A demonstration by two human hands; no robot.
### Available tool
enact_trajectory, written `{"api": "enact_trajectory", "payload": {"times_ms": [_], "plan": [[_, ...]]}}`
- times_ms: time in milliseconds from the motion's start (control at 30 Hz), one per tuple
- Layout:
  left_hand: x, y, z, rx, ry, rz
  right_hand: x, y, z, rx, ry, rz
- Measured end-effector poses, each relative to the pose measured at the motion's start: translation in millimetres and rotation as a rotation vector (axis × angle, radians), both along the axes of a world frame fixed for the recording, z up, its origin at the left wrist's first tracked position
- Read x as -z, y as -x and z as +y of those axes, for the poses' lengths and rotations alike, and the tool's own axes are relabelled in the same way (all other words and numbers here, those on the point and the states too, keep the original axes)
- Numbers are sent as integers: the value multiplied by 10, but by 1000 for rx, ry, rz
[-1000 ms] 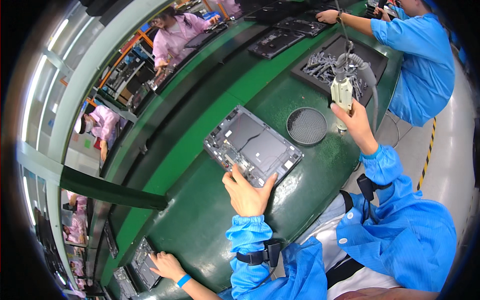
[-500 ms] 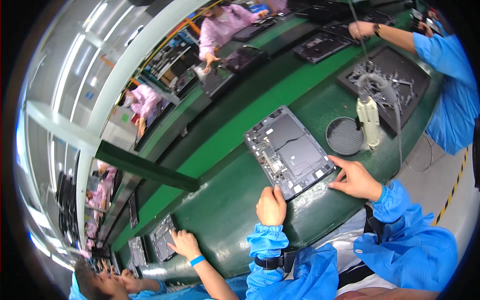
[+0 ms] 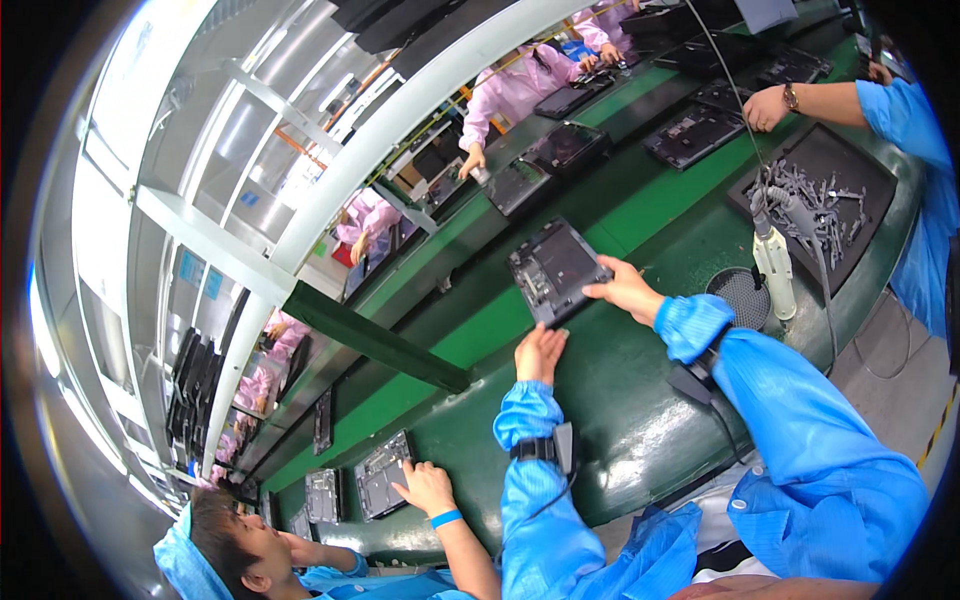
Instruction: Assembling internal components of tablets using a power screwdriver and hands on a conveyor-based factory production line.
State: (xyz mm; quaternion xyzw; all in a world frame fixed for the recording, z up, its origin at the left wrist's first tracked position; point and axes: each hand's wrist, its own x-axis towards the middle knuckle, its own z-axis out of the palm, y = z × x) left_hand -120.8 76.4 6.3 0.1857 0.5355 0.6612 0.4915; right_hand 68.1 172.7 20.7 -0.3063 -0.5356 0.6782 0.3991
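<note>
An opened dark laptop base [image 3: 566, 262], its inner board and parts showing, is out at the far edge of the green bench, beside the bright green strip. My right hand [image 3: 628, 288] grips its near right corner, thumb on top. At the near left corner, the fingers of my left hand [image 3: 540, 354] are together against the edge; their tips are partly hidden. To the right stand a round black mesh-patterned dish [image 3: 741, 294] and a pale electric screwdriver [image 3: 773, 272] hanging on its cord.
A black tray [image 3: 850, 205] of small grey parts lies at the right, near a co-worker's arm [image 3: 830, 103]. At lower left a co-worker's hand [image 3: 428, 488] touches another laptop base [image 3: 382, 476]. A dark green beam [image 3: 375, 337] crosses the bench's far edge. People in pink work opposite.
Both my hands have pushed the laptop base away from me toward the bench's far side, arms stretching out. The view has shifted, so the surroundings sit farther right.
</note>
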Motion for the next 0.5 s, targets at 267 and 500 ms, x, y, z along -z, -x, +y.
{"api": "enact_trajectory", "payload": {"times_ms": [267, 500], "plan": [[455, -304, 325, -160, -125, 805, 445, -153, 44, 22, -180, -67], [253, -396, 522, -170, 184, 1596, 315, -134, -119, 34, -405, -325]]}}
